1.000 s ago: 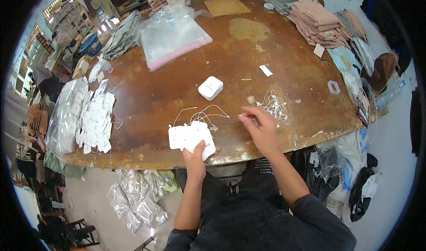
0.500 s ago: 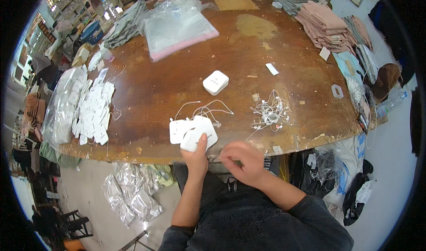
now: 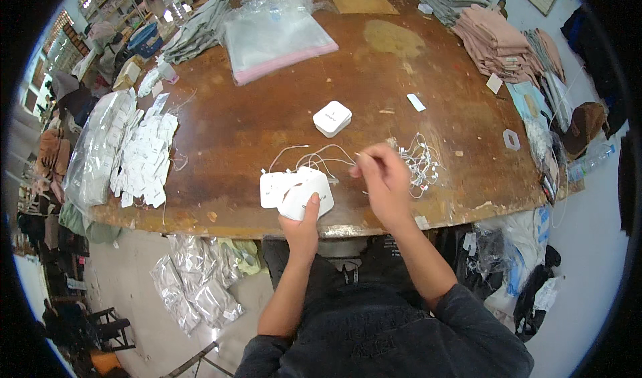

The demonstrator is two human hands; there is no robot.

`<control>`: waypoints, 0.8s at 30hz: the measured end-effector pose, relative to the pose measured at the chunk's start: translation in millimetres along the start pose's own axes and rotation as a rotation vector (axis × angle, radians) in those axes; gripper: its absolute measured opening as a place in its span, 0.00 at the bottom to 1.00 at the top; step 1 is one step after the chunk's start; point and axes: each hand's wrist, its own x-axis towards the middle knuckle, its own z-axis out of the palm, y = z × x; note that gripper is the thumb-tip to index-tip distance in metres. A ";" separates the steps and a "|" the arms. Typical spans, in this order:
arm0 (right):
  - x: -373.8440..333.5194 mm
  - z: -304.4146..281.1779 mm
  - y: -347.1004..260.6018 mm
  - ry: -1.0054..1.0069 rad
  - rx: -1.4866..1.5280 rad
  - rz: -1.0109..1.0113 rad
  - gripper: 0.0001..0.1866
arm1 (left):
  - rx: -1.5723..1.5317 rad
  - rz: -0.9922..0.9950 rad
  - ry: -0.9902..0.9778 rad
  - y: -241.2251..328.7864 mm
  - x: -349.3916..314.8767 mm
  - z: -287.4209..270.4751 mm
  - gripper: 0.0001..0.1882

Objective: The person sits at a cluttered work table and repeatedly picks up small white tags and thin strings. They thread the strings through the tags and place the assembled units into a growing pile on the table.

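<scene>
Clamping rounded white tags (image 3: pixel 294 207) in left hand (image 3: pixel 301 229) at table's (image 3: pixel 234 124) near edge, thumb pressed on top, likely to stop slipping. Bunching fingertips of right hand (image 3: pixel 381 174) close to looped strings (image 3: pixel 330 145); can't tell whether pinching anything. Having tangled white strings (image 3: pixel 420 164) just right, presumably for short reach. Parking neat tag stack (image 3: pixel 332 118) beyond, apparently out of the way.

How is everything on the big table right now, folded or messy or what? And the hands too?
left hand: closed on white cards
right hand: curled, too blurred to tell if holding anything
white card stack: piled up
white strings: tangled
clear plastic bags: lying flat
pink clothes: folded, stacked
wooden table: stained, scuffed
</scene>
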 end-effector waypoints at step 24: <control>-28.1 45.3 38.2 -0.158 -0.236 0.007 0.03 | 0.141 0.094 -0.043 0.3 -3.7 1.0 0.10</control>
